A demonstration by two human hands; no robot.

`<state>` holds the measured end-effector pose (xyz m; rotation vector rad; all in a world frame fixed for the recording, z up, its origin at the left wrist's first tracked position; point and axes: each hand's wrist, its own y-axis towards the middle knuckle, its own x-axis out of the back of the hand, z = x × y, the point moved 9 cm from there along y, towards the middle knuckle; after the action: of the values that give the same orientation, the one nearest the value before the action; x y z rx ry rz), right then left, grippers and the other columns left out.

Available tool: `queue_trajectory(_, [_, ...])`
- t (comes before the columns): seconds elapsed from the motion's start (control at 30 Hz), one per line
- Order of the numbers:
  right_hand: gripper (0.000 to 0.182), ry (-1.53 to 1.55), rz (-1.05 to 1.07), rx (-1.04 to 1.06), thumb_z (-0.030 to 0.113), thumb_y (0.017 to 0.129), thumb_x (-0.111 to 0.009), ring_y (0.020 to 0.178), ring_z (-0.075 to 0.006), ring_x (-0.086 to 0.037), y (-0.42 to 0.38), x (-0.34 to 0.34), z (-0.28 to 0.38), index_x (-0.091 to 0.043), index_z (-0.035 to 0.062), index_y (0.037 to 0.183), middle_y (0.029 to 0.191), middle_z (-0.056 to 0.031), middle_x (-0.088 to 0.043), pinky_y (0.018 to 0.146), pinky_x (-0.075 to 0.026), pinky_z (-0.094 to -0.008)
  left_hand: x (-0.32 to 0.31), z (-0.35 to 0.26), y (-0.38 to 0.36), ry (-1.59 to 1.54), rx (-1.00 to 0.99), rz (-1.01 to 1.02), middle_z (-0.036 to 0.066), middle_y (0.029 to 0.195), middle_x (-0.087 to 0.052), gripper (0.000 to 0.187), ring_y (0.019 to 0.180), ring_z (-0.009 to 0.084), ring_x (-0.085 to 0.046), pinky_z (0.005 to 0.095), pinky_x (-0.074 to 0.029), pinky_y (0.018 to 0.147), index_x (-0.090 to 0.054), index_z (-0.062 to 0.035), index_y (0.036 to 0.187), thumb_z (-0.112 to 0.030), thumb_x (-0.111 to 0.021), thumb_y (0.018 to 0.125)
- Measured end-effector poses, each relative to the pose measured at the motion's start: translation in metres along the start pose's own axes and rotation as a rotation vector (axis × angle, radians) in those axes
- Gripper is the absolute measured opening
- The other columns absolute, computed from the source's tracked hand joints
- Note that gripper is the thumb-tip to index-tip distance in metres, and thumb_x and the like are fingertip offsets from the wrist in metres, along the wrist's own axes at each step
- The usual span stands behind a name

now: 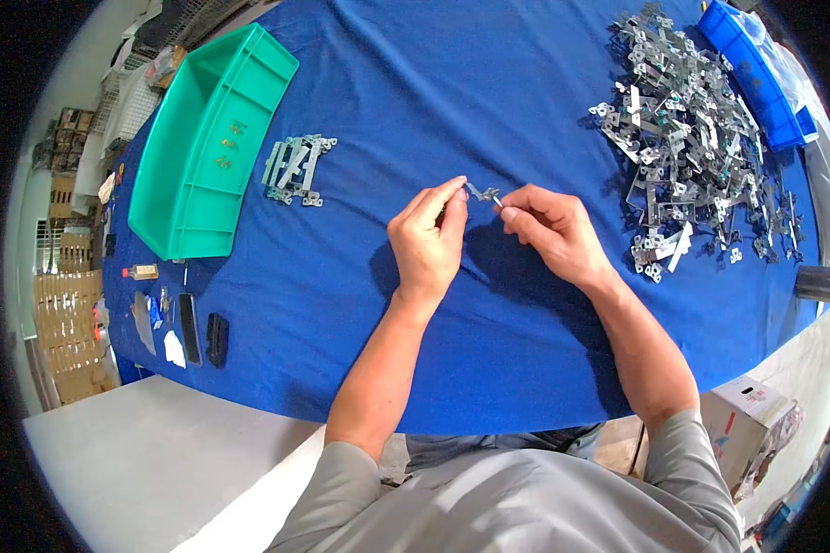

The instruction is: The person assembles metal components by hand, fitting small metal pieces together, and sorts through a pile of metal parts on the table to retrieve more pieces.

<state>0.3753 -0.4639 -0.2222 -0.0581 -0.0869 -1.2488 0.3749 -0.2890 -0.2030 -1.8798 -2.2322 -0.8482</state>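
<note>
A small metal bracket is held between my two hands above the blue cloth. My left hand pinches its left end between thumb and fingertips. At its right end, the thumb and forefinger of my right hand are closed on it. To the left, a small group of similar metal brackets lies on the cloth. A large heap of metal brackets spreads over the right side of the cloth.
A green bin stands at the left, a blue bin at the far right. A small bottle, a dark phone-like object and a black case lie lower left. A cardboard box is on the floor at right.
</note>
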Motion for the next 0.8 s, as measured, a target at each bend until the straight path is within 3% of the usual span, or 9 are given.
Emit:
queue_trajectory(0.23, [0.017, -0.056, -0.029, 0.035, 0.016, 0.101, -0.065, 0.066, -0.005, -0.053, 0.001, 0.001, 0.0, -0.07, 0.0001, 0.103, 0.074, -0.0005, -0.064, 0.058, -0.044, -0.0262, 0.0, -0.016, 0.0, 0.066, -0.189, -0.038, 0.009, 0.089, -0.076, 0.017, 0.074, 0.0099, -0.068, 0.0255, -0.053, 0.064, -0.078, -0.0004, 0.109, 0.0, -0.07, 0.093])
queue_trajectory(0.53, [0.014, -0.166, -0.103, 0.019, 0.015, 0.098, -0.068, 0.065, -0.0068, -0.056, 0.001, 0.005, -0.002, -0.068, 0.0008, 0.1, 0.072, -0.0031, -0.063, 0.056, -0.045, -0.0276, 0.003, -0.022, 0.0, 0.078, -0.23, -0.047, 0.009, 0.093, -0.075, 0.018, 0.07, 0.0104, -0.065, 0.0249, -0.05, 0.06, -0.079, -0.0024, 0.107, 0.0, -0.075, 0.09])
queue_trajectory(0.8, [0.015, 0.045, -0.13, -0.001, 0.012, 0.099, -0.068, 0.069, -0.008, -0.064, 0.003, 0.006, -0.007, -0.064, -0.0007, 0.105, 0.08, -0.003, -0.066, 0.062, -0.054, -0.0264, 0.002, -0.034, -0.002, 0.145, -0.335, -0.044, 0.011, 0.092, -0.075, 0.019, 0.078, 0.0212, -0.069, 0.0322, -0.054, 0.068, -0.079, -0.0037, 0.105, 0.001, -0.076, 0.086])
